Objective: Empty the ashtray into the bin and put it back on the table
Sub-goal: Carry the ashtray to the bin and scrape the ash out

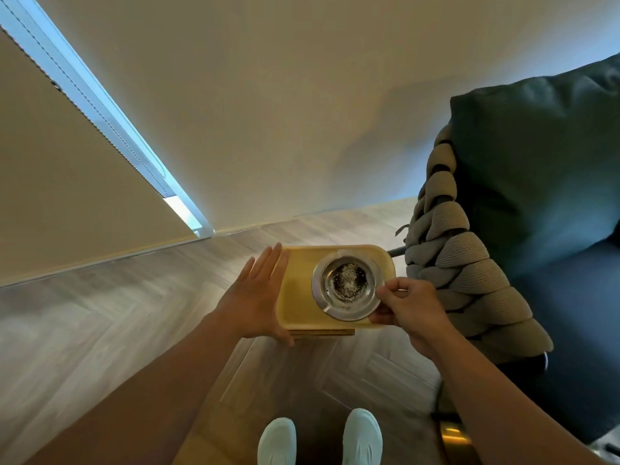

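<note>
A round metal ashtray with dark ash in its bowl sits on a small yellow wooden table. My right hand pinches the ashtray's right rim between thumb and fingers. My left hand is flat and open, fingers together and stretched out, against the table's left edge. No bin is in view.
A dark blue armchair with a thick braided grey armrest stands close on the right of the table. Wooden herringbone floor lies to the left. A wall and a window blind are behind. My two white shoes show below.
</note>
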